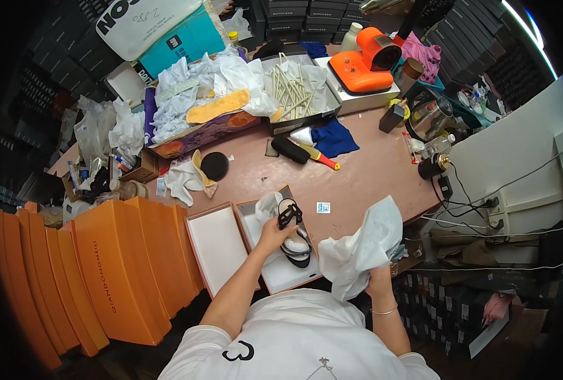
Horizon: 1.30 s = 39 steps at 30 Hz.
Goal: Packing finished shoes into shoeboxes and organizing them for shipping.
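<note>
My left hand (272,235) is closed on a black strappy sandal (289,214), over an open shoebox (284,278) with a white inside. A second black sandal (297,253) lies just below it, with white stuffing at its straps. Crumpled white tissue paper (268,206) sits in the box's far end. My right hand (378,283) grips a loose sheet of white wrapping paper (364,244), held up to the right of the box; the paper hides part of the fingers. Beside the box, on its left, rests the white-lined lid (219,247).
Orange shoeboxes (113,272) stand stacked at the left. Farther back are a carton of crumpled paper (199,126), a tray of pale sticks (294,88) and an orange machine (364,63). A brush (291,151) and blue cloth (335,138) lie mid-table; cables (465,202) hang right.
</note>
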### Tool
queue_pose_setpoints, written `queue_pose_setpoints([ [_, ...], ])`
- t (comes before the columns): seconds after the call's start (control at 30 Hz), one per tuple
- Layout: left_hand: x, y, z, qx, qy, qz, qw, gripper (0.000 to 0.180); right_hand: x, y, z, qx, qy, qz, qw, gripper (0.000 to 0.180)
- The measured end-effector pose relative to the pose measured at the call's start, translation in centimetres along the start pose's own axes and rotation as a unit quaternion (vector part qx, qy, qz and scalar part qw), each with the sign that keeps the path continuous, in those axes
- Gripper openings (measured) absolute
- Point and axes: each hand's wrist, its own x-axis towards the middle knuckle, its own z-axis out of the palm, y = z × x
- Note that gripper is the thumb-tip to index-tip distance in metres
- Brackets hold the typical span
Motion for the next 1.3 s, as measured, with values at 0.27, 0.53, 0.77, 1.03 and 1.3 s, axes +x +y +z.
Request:
queue_pose_setpoints([
  [0.27, -9.6, 15.4, -14.6, -0.121, 0.205, 0.218, 0.947, 0.027, 3.8, 1.7, 4.9, -0.227, -0.238, -0.01, 0.944, 0.035],
  [0.53, -11.7, 16.1, -14.9, 0.358, 0.147, 0.22, 0.896, 0.02, 6.4, 11.5, 10.1, -0.737, -0.337, -0.075, 0.581, 0.07],
  [0.77, -9.3, 11.7, -7.9, 0.493, -0.185, 0.216, 0.822, 0.023, 3.4, 0.5, 13.9, -0.389, -0.384, -0.103, 0.831, 0.055],
  [1.03, -12.1, 11.9, -12.7, 0.28, 0.024, 0.21, 0.936, 0.028, 2.2, 7.0, 6.2, -0.308, -0.196, 0.14, 0.92, 0.034],
  [1.3, -13.3, 10.5, -11.1, 0.397, 0.428, 0.234, 0.778, 0.069, 4.4, 7.2, 9.7, -0.662, -0.359, -0.209, 0.624, 0.09],
])
